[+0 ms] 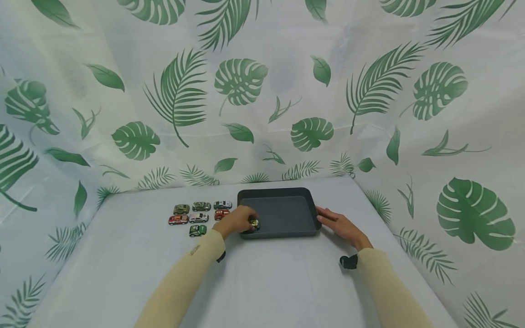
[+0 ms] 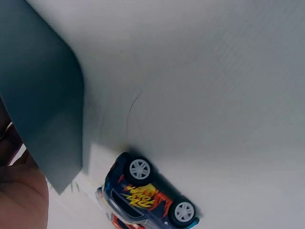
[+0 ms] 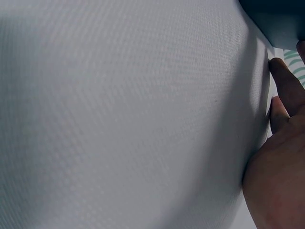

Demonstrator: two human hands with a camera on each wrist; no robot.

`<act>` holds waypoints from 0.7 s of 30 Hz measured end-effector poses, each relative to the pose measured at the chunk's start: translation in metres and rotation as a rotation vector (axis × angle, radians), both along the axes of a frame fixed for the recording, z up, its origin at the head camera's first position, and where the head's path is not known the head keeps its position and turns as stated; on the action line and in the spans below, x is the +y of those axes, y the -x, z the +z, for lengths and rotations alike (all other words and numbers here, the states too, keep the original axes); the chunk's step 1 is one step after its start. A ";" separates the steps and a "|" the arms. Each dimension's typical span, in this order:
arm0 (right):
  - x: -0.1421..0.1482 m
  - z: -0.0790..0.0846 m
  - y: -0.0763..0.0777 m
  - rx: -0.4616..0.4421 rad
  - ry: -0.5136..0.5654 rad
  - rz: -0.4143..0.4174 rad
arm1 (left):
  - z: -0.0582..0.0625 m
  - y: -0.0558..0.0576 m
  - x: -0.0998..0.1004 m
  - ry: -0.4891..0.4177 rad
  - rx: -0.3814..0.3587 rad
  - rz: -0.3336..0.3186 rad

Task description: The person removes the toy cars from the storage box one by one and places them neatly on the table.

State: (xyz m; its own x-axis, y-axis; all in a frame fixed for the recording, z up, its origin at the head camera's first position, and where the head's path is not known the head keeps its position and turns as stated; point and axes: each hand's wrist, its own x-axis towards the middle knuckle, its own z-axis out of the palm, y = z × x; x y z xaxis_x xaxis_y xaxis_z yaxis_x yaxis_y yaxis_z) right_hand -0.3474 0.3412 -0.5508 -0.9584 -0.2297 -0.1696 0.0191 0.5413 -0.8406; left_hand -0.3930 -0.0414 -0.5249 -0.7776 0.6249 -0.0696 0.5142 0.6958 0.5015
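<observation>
My left hand [image 1: 237, 220] reaches over the left rim of a dark grey tray [image 1: 279, 234]. Its fingers pinch a small yellow-green and dark toy car [image 1: 255, 223] inside the front left corner, partly hidden by the fingers. In the left wrist view the tray wall [image 2: 43, 90] covers most of that hand [image 2: 21, 195]. A dark blue toy car with flame markings [image 2: 143, 198] is on the table just outside the tray. My right hand [image 1: 342, 225] rests its extended fingers against the tray's right side; the right wrist view shows them near a tray corner [image 3: 281, 24].
Left of the tray several toy cars stand in loose rows, among them a green one [image 1: 198, 230], a white one [image 1: 198, 218], a red one [image 1: 222, 214] and an orange-red one [image 1: 178, 220]. A leaf-print curtain [image 1: 262, 100] hangs behind the white table [image 1: 279, 282].
</observation>
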 end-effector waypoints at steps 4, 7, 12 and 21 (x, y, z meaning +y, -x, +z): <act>-0.001 -0.001 0.000 -0.004 -0.018 -0.002 | -0.003 -0.001 -0.002 -0.038 0.007 0.003; -0.002 -0.002 0.000 -0.005 -0.019 0.003 | -0.004 0.000 -0.002 -0.082 0.017 -0.003; -0.002 0.001 -0.001 0.003 -0.017 0.009 | 0.004 0.000 -0.001 -0.143 0.033 -0.008; 0.000 0.002 0.000 0.001 -0.028 -0.002 | 0.021 0.001 -0.001 -0.178 0.022 -0.011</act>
State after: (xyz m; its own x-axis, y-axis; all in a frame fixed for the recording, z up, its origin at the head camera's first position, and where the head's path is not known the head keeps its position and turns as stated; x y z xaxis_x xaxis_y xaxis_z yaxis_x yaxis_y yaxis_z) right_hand -0.3474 0.3407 -0.5487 -0.9589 -0.2233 -0.1753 0.0193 0.5647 -0.8251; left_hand -0.3936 -0.0424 -0.5042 -0.7706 0.6346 0.0596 0.5336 0.5912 0.6048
